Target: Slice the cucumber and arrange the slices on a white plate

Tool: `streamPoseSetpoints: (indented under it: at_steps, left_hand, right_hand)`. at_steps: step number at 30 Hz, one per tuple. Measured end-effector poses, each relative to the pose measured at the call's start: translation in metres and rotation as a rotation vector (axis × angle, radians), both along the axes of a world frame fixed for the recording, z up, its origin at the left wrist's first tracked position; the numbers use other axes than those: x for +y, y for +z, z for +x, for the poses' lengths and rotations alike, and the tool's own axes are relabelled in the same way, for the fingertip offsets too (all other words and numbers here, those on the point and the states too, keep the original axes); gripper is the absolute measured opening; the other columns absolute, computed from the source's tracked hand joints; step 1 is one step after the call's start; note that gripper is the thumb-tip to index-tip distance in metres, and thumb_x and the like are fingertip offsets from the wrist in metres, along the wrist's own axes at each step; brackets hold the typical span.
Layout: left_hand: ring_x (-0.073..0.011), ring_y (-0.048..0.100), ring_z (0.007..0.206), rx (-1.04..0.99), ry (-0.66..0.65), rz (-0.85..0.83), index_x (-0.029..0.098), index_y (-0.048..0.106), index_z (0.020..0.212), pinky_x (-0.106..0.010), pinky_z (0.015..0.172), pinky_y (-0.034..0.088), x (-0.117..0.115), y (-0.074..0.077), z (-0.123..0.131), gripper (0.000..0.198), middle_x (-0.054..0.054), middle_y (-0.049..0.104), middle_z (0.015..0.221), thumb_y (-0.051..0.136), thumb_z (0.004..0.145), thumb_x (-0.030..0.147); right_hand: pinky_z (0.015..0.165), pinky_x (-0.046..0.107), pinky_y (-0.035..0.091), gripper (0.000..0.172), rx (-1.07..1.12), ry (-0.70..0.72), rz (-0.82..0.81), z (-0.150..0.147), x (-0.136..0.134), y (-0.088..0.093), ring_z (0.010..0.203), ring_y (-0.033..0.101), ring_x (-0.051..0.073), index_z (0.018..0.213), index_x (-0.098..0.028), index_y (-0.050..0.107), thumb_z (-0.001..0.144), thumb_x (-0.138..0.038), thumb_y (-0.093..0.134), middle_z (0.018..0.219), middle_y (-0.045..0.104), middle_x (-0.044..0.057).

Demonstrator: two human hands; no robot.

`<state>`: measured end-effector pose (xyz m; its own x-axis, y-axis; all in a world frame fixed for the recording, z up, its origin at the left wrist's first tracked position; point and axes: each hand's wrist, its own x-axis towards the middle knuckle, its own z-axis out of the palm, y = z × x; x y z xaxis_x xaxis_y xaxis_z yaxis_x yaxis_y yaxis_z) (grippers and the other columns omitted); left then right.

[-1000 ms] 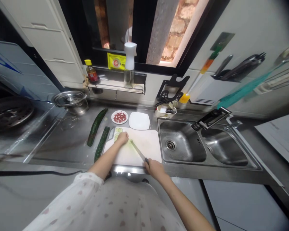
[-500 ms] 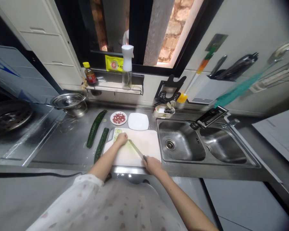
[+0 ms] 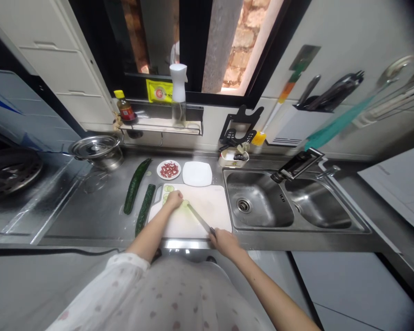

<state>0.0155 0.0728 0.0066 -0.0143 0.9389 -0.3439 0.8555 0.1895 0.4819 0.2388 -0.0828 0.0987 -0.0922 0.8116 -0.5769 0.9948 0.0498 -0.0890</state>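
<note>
Right hand (image 3: 226,241) wrapped round knife (image 3: 200,218) handle; left hand (image 3: 174,200) curled on white board (image 3: 212,202), can't tell what it pinches. Versus half a second ago: knife tip farther from left hand, cucumber slice (image 3: 185,202) now showing beside it.

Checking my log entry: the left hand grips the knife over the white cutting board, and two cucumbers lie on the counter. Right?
Wrong hand: the head view shows the right hand gripping the knife over the white cutting board; the rest stands.
</note>
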Motion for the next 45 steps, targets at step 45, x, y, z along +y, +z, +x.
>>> streamPoseSetpoints:
  at_steps: [45]
  left_hand:
    - [-0.0175, 0.064, 0.085, -0.006, 0.016, 0.010, 0.016, 0.067, 0.086, -0.023, 0.073, 0.044, 0.000, -0.005, -0.001, 0.013, -0.008, 0.071, 0.093, 0.058, 0.077, 0.012]
  right_hand:
    - [0.080, 0.034, 0.047, 0.037, 0.003, -0.014, -0.006, -0.010, 0.007, 0.009, 0.102, 0.065, 0.027, 0.110, -0.014, 0.064, 0.093, -0.036, 0.040, 0.106, 0.069, 0.018]
